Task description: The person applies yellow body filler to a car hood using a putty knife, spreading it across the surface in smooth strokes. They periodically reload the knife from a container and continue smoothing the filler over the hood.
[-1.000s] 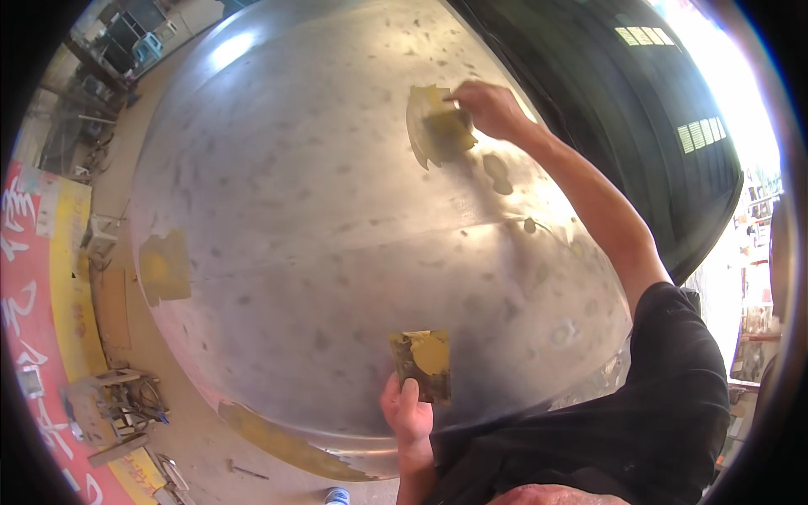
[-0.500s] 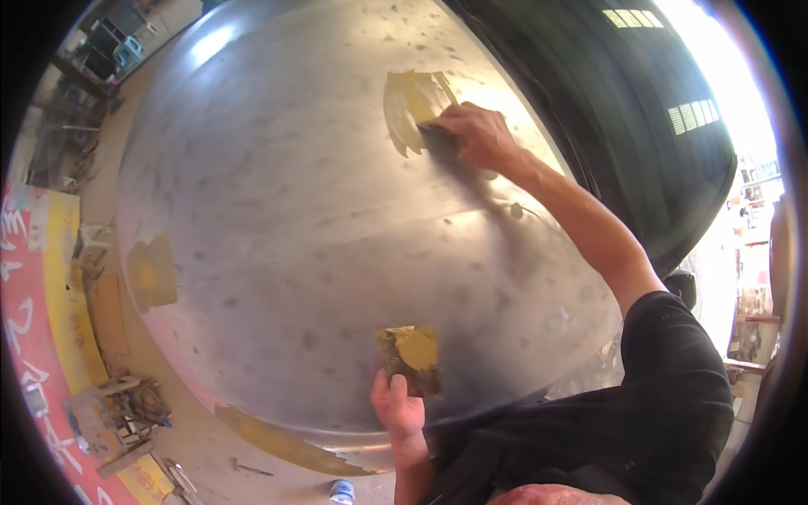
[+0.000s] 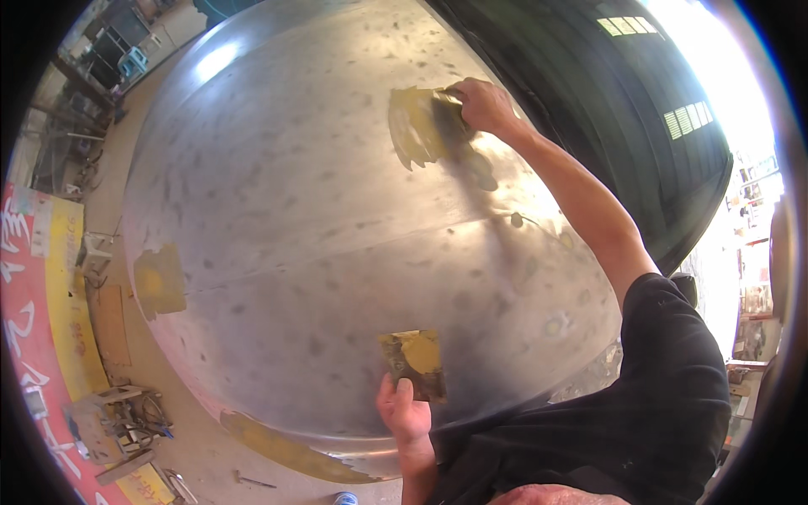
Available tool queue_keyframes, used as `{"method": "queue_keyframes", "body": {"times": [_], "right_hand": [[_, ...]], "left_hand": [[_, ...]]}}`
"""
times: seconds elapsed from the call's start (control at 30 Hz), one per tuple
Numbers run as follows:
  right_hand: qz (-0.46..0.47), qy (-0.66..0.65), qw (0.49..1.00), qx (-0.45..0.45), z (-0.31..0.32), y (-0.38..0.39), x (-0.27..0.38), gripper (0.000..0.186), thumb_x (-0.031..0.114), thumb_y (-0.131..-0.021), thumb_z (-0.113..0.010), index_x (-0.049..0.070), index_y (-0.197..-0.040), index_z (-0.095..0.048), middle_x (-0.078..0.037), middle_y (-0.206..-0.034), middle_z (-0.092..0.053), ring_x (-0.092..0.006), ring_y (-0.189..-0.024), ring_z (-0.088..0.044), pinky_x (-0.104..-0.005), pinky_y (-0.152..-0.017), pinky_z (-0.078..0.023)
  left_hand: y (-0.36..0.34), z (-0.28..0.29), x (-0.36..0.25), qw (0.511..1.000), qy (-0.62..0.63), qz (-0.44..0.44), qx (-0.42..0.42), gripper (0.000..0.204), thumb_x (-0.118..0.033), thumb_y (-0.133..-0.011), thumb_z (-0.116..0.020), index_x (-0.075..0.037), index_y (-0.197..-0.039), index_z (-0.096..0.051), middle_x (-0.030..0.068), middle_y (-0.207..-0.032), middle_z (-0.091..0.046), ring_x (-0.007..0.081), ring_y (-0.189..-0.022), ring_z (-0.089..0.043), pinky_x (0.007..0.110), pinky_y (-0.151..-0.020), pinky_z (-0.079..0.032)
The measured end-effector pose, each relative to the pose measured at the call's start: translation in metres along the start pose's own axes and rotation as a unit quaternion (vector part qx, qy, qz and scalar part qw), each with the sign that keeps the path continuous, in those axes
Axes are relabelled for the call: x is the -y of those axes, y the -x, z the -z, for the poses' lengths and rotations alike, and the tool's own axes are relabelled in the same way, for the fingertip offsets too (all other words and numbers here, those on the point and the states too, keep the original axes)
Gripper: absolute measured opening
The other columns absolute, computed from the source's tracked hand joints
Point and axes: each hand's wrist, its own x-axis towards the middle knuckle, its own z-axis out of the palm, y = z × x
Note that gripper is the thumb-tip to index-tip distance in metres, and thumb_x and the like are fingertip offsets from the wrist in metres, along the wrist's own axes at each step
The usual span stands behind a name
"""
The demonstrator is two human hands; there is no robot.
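Observation:
A large bare metal panel (image 3: 278,194) with dark mottled spots fills the middle. My left hand (image 3: 404,408) grips a square board (image 3: 421,355) bearing a lump of yellow putty, low over the panel. My right hand (image 3: 488,109) is closed on a dark flat spreader (image 3: 454,109) at the right side of a smeared yellow putty patch (image 3: 406,126) in the upper middle; its shadow falls below. Other putty patches lie on the left edge (image 3: 158,279) and along the near edge (image 3: 286,446).
A dark glossy curved panel or windscreen (image 3: 648,160) borders the metal at right. At left are a red-and-yellow signboard (image 3: 66,328), metal scrap (image 3: 126,421) on the floor, and a blue stool (image 3: 132,66). Cluttered shelving (image 3: 753,244) stands far right in bright light.
My right hand swept down across the upper patch, then rose to its upper right edge, leaving the putty spread differently. My left hand and board stayed in much the same place.

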Motion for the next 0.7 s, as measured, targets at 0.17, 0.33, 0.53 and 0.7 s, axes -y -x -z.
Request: {"method": "queue_keyframes", "body": {"times": [0.17, 0.33, 0.53, 0.7], "right_hand": [[-0.074, 0.033, 0.995, 0.050, -0.008, -0.004, 0.025, 0.022, 0.013, -0.091, -0.060, 0.011, -0.103, -0.079, -0.016, -0.105, -0.077, -0.0396, -0.105, -0.072, -0.0499, -0.091, -0.055], [0.015, 0.008, 1.000, -0.006, -0.018, 0.080, 0.093, 0.028, 0.005, -0.083, -0.060, 0.012, -0.104, -0.078, -0.009, -0.103, -0.073, -0.0358, -0.103, -0.071, -0.0481, -0.087, -0.056], [0.087, -0.051, 0.995, -0.019, 0.002, 0.145, 0.122, 0.041, -0.003, -0.078, -0.063, 0.013, -0.112, -0.079, -0.006, -0.103, -0.074, -0.0304, -0.101, -0.071, -0.0444, -0.083, -0.058], [0.026, -0.077, 0.996, -0.023, 0.021, 0.095, 0.087, 0.038, 0.001, -0.088, -0.065, 0.015, -0.119, -0.081, -0.008, -0.113, -0.080, -0.0325, -0.103, -0.075, -0.0427, -0.088, -0.059]], "left_hand": [[0.002, 0.007, 0.002, 0.999, -0.034, 0.002, -0.006, 0.043, -0.010, -0.104, -0.057, 0.008, -0.143, -0.057, 0.0159, -0.137, -0.068, 0.0260, -0.125, -0.066, 0.041, -0.110, -0.050], [0.002, 0.000, -0.001, 1.000, -0.005, 0.006, -0.022, 0.036, -0.004, -0.105, -0.055, 0.010, -0.138, -0.059, 0.0144, -0.132, -0.069, 0.0226, -0.121, -0.066, 0.037, -0.108, -0.051], [-0.001, -0.002, -0.004, 1.000, -0.011, -0.002, 0.000, 0.036, -0.003, -0.104, -0.054, 0.010, -0.137, -0.060, 0.0146, -0.132, -0.069, 0.0225, -0.121, -0.066, 0.037, -0.108, -0.051], [-0.001, -0.003, -0.004, 1.000, -0.016, -0.001, -0.008, 0.036, -0.005, -0.105, -0.056, 0.011, -0.137, -0.060, 0.0149, -0.132, -0.069, 0.0233, -0.121, -0.066, 0.037, -0.108, -0.051]]}}
